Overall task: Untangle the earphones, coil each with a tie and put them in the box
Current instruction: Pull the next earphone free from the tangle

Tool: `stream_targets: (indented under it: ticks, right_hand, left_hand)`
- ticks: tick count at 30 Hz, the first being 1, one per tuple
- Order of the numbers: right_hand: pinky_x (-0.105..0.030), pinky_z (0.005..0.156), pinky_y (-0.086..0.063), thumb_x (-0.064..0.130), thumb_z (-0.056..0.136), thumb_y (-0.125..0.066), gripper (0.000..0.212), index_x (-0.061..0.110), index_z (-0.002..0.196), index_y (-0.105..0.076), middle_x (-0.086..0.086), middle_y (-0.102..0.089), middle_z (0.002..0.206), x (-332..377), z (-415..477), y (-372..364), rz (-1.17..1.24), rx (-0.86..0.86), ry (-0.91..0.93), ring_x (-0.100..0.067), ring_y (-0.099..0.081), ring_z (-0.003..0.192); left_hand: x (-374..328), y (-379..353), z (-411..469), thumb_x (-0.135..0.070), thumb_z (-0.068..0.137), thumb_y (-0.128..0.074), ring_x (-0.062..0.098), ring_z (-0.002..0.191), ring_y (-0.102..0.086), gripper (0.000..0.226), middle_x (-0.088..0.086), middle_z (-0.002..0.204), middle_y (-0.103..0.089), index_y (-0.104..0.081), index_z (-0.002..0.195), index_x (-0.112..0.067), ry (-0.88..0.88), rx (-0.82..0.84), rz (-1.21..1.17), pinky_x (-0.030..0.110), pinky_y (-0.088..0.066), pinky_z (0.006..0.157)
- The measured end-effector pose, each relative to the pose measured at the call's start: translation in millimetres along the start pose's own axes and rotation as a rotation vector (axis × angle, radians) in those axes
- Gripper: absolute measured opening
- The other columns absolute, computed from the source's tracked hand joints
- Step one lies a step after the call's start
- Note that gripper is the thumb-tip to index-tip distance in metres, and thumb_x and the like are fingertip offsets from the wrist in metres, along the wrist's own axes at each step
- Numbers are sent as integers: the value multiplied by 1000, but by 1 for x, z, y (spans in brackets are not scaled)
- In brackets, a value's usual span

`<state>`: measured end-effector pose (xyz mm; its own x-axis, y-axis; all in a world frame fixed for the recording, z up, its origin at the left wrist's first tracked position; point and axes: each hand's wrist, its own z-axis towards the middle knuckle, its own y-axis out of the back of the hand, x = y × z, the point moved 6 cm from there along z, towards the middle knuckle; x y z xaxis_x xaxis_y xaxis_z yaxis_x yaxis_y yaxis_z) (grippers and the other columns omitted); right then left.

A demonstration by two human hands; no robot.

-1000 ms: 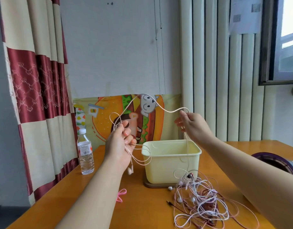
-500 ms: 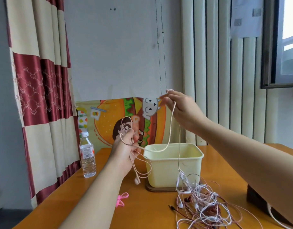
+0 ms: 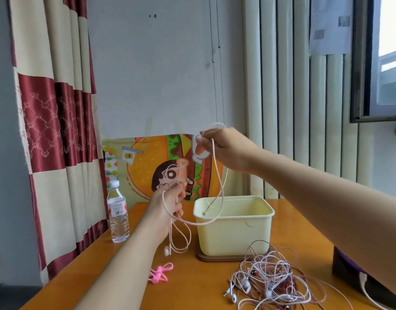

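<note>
My left hand (image 3: 170,203) grips a bunch of loops of a pale pink earphone cord (image 3: 217,175) above the table, left of the cream box (image 3: 233,229). Its earbuds (image 3: 167,250) dangle below that hand. My right hand (image 3: 228,151) is raised higher, above the box, and pinches the same cord; the cord's free end with the plug hangs over the box opening. A tangle of white and pink earphones (image 3: 273,283) lies on the table in front of the box. Pink ties (image 3: 159,274) lie near my left forearm.
A water bottle (image 3: 117,213) stands at the table's left edge by the red and cream curtain. A cartoon burger board (image 3: 143,166) leans on the wall behind the box. A dark object (image 3: 349,271) sits at the right edge. The wooden table (image 3: 192,287) runs toward me.
My right hand has pulled the cord's end free of the tangle, so the plug now hangs over the box. My left hand keeps its grip on the loops.
</note>
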<state>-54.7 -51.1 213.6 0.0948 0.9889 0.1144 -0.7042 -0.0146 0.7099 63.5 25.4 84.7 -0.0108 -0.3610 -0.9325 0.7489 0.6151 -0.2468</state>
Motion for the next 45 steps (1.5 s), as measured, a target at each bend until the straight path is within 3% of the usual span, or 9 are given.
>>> stream_targets:
  ticks: [3,10,16,19,26,31,37,41,45]
  right_hand:
    - [-43,80,-52,37,100,-36,43,12,94,-70,-15,-70,90,3,-5,-23,65,97,-46,-29,-65,86]
    - [-34,70,-47,30,101,-40,33,18,78,-60,-2,-64,83,11,-39,-82,218,246,-156,-21,-58,75]
    - [-22,80,-42,26,93,-56,26,15,115,-66,-4,-64,115,-29,-105,-164,55,549,-258,-20,-58,100]
    - [-28,89,-49,31,80,-74,52,21,127,-54,-2,-50,126,-53,-132,-188,-25,640,-321,-20,-56,106]
    - [-24,77,-46,40,83,-68,48,14,122,-55,-4,-57,119,-84,-180,-213,-135,918,-375,-17,-53,96]
    - [-29,86,-47,18,94,-49,32,8,122,-59,-10,-62,119,-109,-197,-208,-285,1052,-346,-26,-58,106]
    - [-33,80,-51,14,88,-50,29,0,109,-65,-9,-62,81,-147,-216,-181,-484,1201,-349,-26,-52,79]
    - [-31,94,-49,19,89,-57,28,16,116,-64,0,-63,119,-140,-199,-159,-282,990,-405,-19,-59,107]
    - [-32,89,-51,38,95,-51,34,11,105,-69,0,-69,103,-98,-161,-146,214,604,-451,-15,-64,93]
  left_hand:
    - [5,20,-3,-12,97,-47,1,33,-29,13,0,70,-47,-56,88,-12,19,-62,15,18,-29,45]
    - [39,57,-19,-11,97,-46,2,33,-30,16,1,72,-48,-60,89,-14,130,-100,130,19,-28,46]
    - [98,69,-34,-2,97,-45,6,41,-40,20,5,83,-49,-61,107,-8,307,-70,309,22,-35,49]
    - [117,76,-34,-7,97,-47,12,55,-41,18,7,83,-51,-62,106,-10,331,-125,322,25,-35,56]
    - [149,74,-22,-12,98,-47,12,50,-39,18,7,88,-55,-62,106,-14,387,-161,442,24,-37,51]
    - [168,55,-18,-13,97,-50,13,50,-41,16,7,89,-55,-61,108,-11,422,-144,472,25,-41,52]
    - [179,22,-24,-10,98,-47,10,48,-33,23,8,86,-53,-58,117,-2,519,-64,331,22,-35,48]
    - [170,-3,-25,-14,99,-45,13,66,-51,38,7,109,-58,-43,137,-13,524,80,372,24,-47,58]
    - [150,-19,-20,-16,102,-40,26,110,-56,56,11,145,-41,-14,151,-20,483,157,376,39,-53,85]
